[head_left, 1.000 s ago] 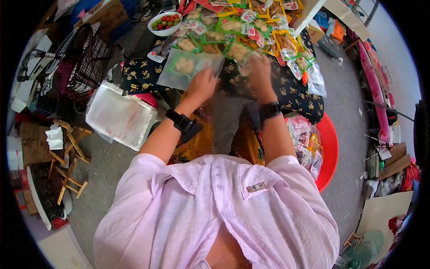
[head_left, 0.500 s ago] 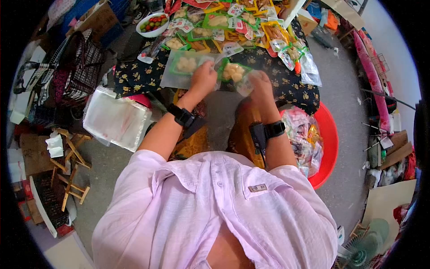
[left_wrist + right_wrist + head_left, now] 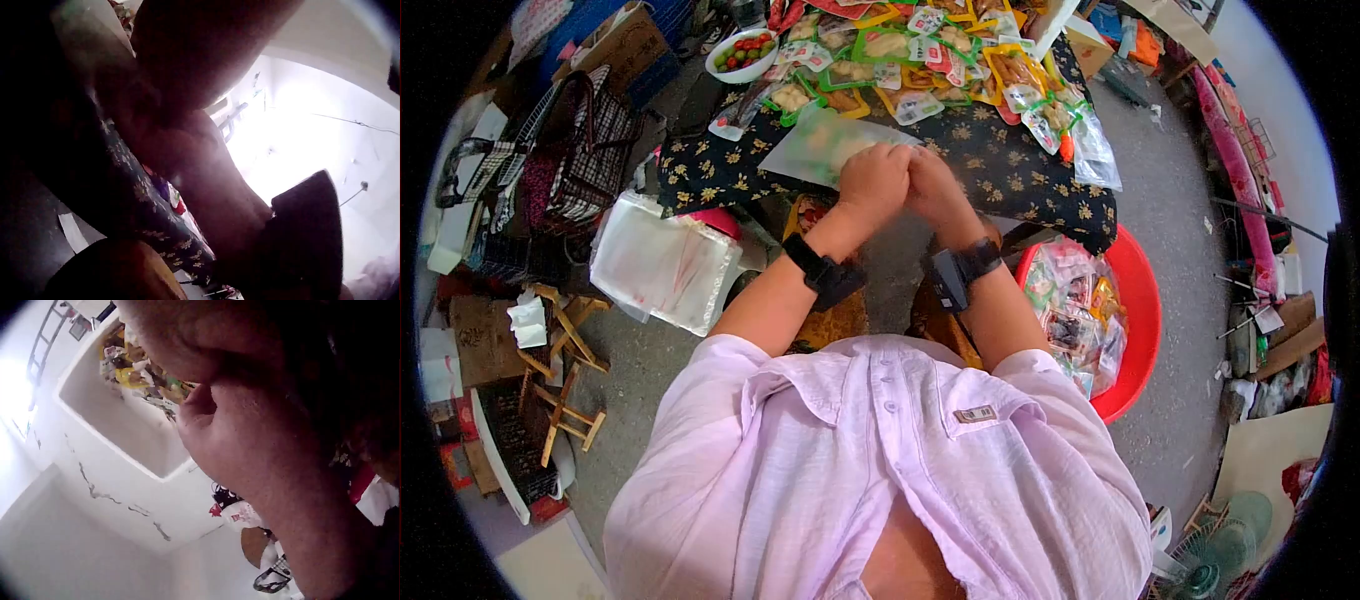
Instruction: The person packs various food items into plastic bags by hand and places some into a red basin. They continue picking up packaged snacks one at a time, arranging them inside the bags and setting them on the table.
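Note:
My two hands meet knuckle to knuckle at the near edge of the floral-cloth table. My left hand grips the mouth of a clear plastic bag, which lies flat on the cloth with a green-edged snack packet showing faintly inside. My right hand presses against the left with its fingers curled. The green snack packet it carried is hidden under both hands. A pile of snack packets covers the far half of the table. The left wrist view is dark and shows only the cloth edge.
A red basin full of packets stands on the floor to my right. A stack of clear bags lies to my left, beside a checked bag and a wooden stool. A bowl of fruit sits at the table's far left.
My right hand took a green packet from the pile and brought it back towards me. Both hands have now closed together at the mouth of the clear bag, hiding the packet.

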